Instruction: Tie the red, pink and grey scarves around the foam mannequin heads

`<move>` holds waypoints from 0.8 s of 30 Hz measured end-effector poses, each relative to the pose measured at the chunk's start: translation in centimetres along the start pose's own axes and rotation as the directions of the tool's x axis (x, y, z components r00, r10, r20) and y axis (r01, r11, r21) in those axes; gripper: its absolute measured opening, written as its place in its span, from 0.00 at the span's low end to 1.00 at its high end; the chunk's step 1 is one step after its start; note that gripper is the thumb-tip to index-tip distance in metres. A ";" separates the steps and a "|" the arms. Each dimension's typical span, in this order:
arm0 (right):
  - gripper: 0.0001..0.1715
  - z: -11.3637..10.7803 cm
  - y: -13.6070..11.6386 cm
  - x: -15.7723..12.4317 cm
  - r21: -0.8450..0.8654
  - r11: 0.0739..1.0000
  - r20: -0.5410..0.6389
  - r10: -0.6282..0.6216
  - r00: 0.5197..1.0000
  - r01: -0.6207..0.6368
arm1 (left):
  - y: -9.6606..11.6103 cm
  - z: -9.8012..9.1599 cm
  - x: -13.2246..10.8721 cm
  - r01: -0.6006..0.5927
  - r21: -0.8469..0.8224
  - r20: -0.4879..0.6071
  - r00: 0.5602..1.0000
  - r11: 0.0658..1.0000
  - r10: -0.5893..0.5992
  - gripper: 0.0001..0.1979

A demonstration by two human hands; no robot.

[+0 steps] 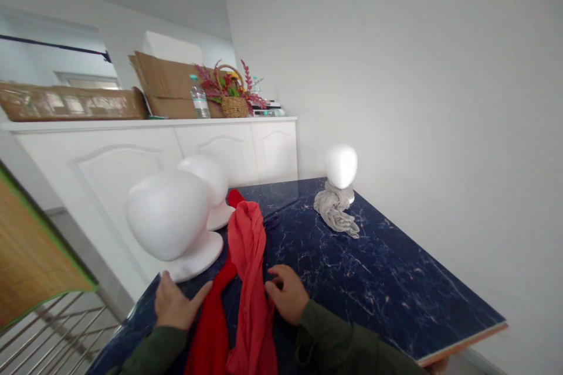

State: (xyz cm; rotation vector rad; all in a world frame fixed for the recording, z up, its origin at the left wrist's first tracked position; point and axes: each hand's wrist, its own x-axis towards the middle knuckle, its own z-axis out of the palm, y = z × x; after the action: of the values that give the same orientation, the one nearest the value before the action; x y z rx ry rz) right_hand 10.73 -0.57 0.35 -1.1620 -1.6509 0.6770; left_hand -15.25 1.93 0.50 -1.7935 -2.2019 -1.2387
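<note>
Two scarves lie lengthwise on the dark blue marbled table (373, 281), a coral one (248, 281) beside and partly over a deeper red one (211, 328). My left hand (178, 304) is open, thumb and fingers spread, its thumb at the red scarf's left edge. Just beyond it stands a white mannequin head (169, 217) on a round base, with a second white head (209, 179) partly hidden behind. At the coral scarf's right edge is my right hand (288, 293), fingers bent and thumb apart from them, holding nothing visible.
A third white head (342, 165) stands at the far right corner, with a grey scarf (336, 208) around its neck. Behind, a white cabinet (220, 149) bears cardboard boxes, a bottle (199, 98) and a flower basket (234, 106). A metal rack (65, 328) stands left.
</note>
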 end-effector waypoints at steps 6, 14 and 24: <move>0.18 -12.8 7.2 6.9 -0.225 0.967 -0.574 -0.032 0.818 -0.120 | 7.4 0.2 -3.6 -0.510 -0.263 0.266 0.778 0.819 0.569 0.27; 0.27 -21.4 14.1 11.1 -0.232 0.929 -0.803 -0.015 0.596 -0.288 | 11.4 6.5 -2.6 -0.685 -0.187 0.355 0.621 0.704 0.699 0.20; 0.35 -21.2 18.0 17.4 -0.280 0.881 -0.691 0.091 0.717 -0.382 | 9.6 8.2 -3.5 -0.649 -0.189 0.357 0.654 0.737 0.667 0.17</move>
State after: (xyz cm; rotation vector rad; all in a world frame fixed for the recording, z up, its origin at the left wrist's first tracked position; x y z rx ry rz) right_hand 35.80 20.62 0.00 -1.7049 -1.0363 0.0151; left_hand -2.49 4.08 -1.51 -2.7096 -1.3531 -0.7907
